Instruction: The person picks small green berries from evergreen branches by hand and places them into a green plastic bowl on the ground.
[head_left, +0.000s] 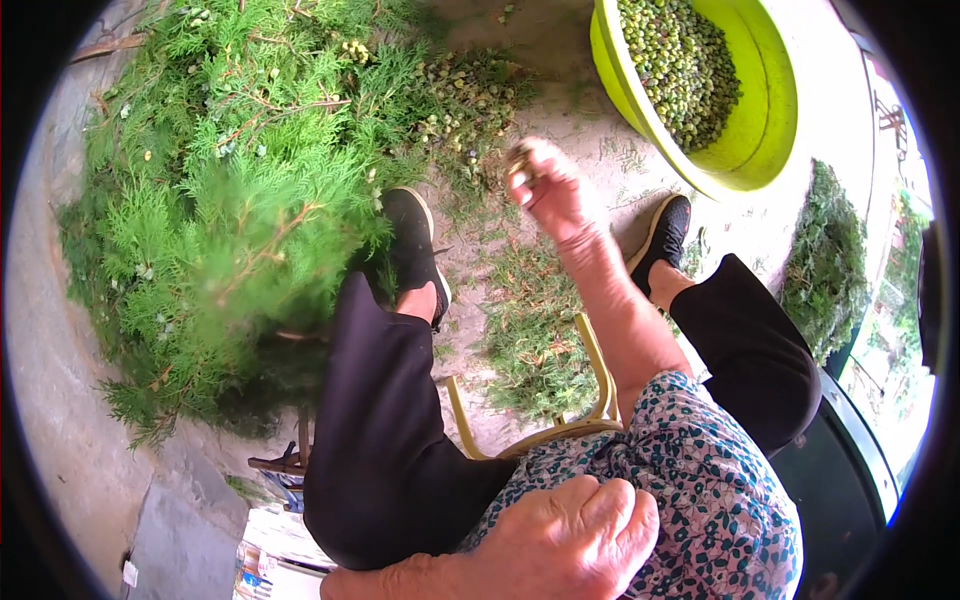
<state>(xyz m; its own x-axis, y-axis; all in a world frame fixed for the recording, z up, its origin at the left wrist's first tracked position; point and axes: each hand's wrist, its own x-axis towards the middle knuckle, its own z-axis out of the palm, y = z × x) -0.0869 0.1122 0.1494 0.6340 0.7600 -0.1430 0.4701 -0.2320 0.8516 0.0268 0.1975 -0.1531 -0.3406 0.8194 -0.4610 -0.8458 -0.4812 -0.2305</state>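
Note:
My right hand is stretched forward above the ground, blurred by motion. Small greenish-brown seed cones appear pinched between its thumb and fingers. Close by, a loose patch of picked cones and leaf bits lies on the ground. My left hand is curled into a fist in front of my patterned shirt; its palm is hidden. A large heap of green arborvitae branches bearing pale cones fills the left side. One blurred branch lies over my knee side of the heap.
A yellow-green plastic basin at the upper right holds many green cones. My black shoes flank scattered leaf trimmings. Yellow stool legs or bars show between my knees. More greenery is piled at right.

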